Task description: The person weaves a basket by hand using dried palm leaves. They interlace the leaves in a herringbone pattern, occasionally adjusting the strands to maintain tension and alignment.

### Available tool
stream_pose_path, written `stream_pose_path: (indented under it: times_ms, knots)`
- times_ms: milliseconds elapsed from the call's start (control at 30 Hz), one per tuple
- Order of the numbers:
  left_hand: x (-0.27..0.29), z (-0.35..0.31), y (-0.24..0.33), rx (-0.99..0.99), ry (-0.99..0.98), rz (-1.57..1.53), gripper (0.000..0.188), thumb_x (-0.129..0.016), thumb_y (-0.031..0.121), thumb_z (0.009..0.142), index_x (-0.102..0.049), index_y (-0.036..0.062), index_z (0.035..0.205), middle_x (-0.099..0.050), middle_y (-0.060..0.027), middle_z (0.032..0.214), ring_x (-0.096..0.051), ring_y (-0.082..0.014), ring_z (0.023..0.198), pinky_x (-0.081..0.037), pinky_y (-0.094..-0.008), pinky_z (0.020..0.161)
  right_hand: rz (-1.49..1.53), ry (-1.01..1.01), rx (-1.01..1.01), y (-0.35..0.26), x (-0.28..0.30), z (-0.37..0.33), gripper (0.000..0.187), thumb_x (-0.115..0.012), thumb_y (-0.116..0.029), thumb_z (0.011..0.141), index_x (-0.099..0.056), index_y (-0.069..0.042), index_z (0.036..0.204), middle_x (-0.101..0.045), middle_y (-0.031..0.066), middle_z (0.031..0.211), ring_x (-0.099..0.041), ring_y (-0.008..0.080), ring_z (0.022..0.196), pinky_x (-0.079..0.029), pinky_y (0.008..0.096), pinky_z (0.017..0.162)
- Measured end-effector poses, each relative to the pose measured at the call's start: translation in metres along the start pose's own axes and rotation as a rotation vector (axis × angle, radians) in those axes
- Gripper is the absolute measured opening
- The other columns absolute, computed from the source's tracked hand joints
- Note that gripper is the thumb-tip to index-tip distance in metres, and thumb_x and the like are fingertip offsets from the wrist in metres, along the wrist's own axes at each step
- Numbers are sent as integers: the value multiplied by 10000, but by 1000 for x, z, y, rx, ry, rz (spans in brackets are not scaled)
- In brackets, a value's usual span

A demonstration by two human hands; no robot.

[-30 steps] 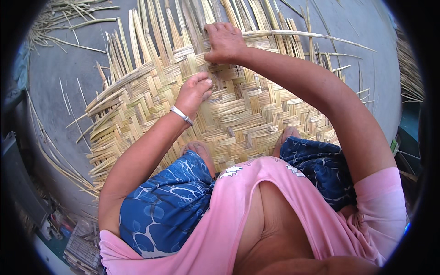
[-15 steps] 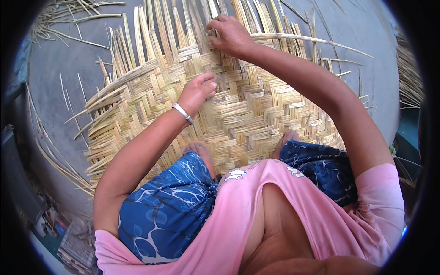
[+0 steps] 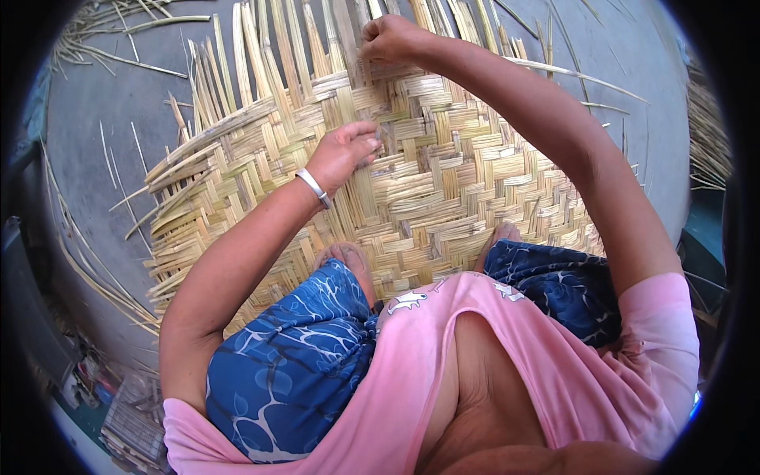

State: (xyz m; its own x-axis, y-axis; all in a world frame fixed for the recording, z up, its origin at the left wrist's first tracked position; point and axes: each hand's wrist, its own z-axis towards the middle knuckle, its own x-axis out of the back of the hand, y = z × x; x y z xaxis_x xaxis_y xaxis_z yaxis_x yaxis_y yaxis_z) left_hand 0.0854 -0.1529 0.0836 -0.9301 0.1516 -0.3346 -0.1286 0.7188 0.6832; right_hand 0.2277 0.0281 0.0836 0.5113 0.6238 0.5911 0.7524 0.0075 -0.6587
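Observation:
A pale yellow mat [image 3: 443, 190] of woven flat reed strips lies on the ground before me, under my bare feet. My left hand [image 3: 344, 152], with a silver bangle at the wrist, is low over its middle. Its fingers are bent together, and what is between the fingertips is too small to make out. At the mat's far edge my right hand [image 3: 393, 41] is closed on a reed strip, mostly hidden by the fingers. Loose upright strips [image 3: 297, 51] stick out beyond the weave there, beside my right hand. A long cross strip [image 3: 574, 75] passes behind my right forearm.
Cut reed stalks [image 3: 111, 32] lie heaped at the far left on the grey floor [image 3: 83, 174]. Thin slivers are scattered left of the mat. A bundle of stalks [image 3: 707, 131] is at the right rim. Stacked items [image 3: 134, 416] sit at the lower left.
My right hand has moved slightly farther away, and its fingers have curled closed at the mat's far edge. My left hand has barely shifted.

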Motion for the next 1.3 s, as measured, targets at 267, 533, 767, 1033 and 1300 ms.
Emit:
stream_pose_path:
  times_ms: [267,533,767,1033,1300]
  knots:
    - [2,7,12,11,31,72,454,-582,128,868,-431,-36,1264,-574,-89,1126,-571,-150,1021,-478,-257,833,-177,-10,221,-1,0,-7,229,-702,-206,693,-570,-26,746,-553,75,648,-513,157,634,-433,331,603]
    - [19,56,72,-412,447,1214,281,-724,292,734,-565,78,823,-625,-78,710,-594,-219,636,-469,-341,607,-192,16,320,1,-1,-18,233,-668,-262,671,-590,-66,769,-614,103,719,-584,275,690,-459,374,637]
    - [29,73,78,-271,420,1203,313,-729,361,698,-555,105,743,-635,-99,751,-608,-285,719,-475,-387,649,-165,82,427,12,-10,-17,189,-634,-248,714,-612,-115,845,-637,86,769,-610,273,738,-470,371,655]
    - [30,79,87,-226,439,1200,332,-711,380,707,-571,80,734,-637,-118,770,-609,-290,731,-481,-380,677,-194,38,383,4,1,-6,203,-679,-182,739,-606,-53,879,-632,99,765,-586,207,684,-468,338,658]
    - [32,88,85,-286,513,1134,374,-734,378,691,-554,52,655,-583,-107,620,-526,-223,561,-456,-348,598,-121,80,399,7,-1,4,227,-683,-181,739,-611,-37,899,-622,96,757,-582,181,679,-465,321,665]
